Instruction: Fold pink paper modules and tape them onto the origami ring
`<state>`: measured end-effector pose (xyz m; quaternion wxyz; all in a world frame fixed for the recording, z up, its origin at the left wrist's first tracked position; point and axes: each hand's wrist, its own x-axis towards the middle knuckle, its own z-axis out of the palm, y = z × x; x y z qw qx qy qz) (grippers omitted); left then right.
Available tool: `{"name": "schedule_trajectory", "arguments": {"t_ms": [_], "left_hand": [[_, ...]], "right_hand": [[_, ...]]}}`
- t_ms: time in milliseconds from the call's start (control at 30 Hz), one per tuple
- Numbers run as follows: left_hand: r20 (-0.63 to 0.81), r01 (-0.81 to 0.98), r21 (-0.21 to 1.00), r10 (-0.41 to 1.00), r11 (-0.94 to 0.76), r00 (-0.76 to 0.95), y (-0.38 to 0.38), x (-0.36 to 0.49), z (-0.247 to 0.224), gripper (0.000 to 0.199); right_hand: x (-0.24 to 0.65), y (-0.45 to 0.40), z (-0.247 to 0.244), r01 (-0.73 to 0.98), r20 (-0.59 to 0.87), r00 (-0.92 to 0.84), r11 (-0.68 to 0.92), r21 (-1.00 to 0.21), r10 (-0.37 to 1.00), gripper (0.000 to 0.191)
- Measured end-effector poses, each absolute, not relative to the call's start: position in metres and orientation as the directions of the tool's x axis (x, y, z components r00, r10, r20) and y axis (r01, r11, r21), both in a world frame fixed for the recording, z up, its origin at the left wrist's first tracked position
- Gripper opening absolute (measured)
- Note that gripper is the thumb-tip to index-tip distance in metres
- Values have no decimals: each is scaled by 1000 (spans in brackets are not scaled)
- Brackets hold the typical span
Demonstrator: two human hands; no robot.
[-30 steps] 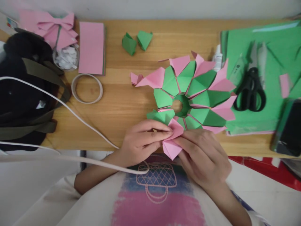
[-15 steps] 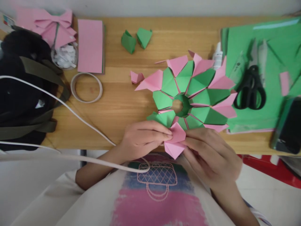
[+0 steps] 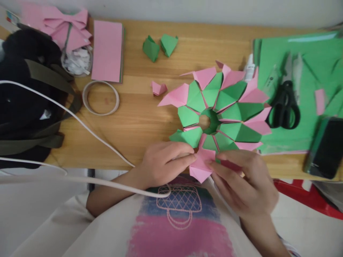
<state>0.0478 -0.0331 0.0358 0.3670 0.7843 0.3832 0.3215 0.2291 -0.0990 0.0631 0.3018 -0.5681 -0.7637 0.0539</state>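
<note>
A folded pink paper piece (image 3: 201, 169) is pinched between my two hands at the table's front edge. My left hand (image 3: 168, 162) grips its left side, fingers closed. From the right, my right hand (image 3: 241, 178) presses finger and thumb on its other side. Just beyond lies a ring of folded green and pink paper (image 3: 229, 94), its points spread round a central hole. The pink piece meets the ring's near side; whether it is joined there I cannot tell. A small folded pink piece (image 3: 158, 88) and two folded green pieces (image 3: 151, 48) lie farther off.
At left are a pink paper stack (image 3: 107, 51), a tape roll (image 3: 85, 103), a cup of paper scraps (image 3: 77, 62) and a black bag (image 3: 24, 107). At right, scissors (image 3: 286, 103) rest on green sheets (image 3: 281, 139), near a glue bottle (image 3: 249, 67) and phone (image 3: 325, 148). A white cable (image 3: 88, 128) crosses the left.
The pink piece has opened flatter and turned between my fingers. My right fingers have shifted along its right side. The whole table view has moved slightly.
</note>
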Motion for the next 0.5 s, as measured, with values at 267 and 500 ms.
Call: {"name": "schedule_trajectory", "arguments": {"t_ms": [267, 500], "left_hand": [[313, 394, 698, 750, -598, 583, -30, 51, 39, 9], [350, 367, 659, 699, -657, 624, -29, 46, 44, 8]], "right_hand": [[227, -99, 63, 796, 390, -170, 360, -487, 905, 20], [226, -96, 63, 758, 315, -145, 310, -574, 938, 29]]}}
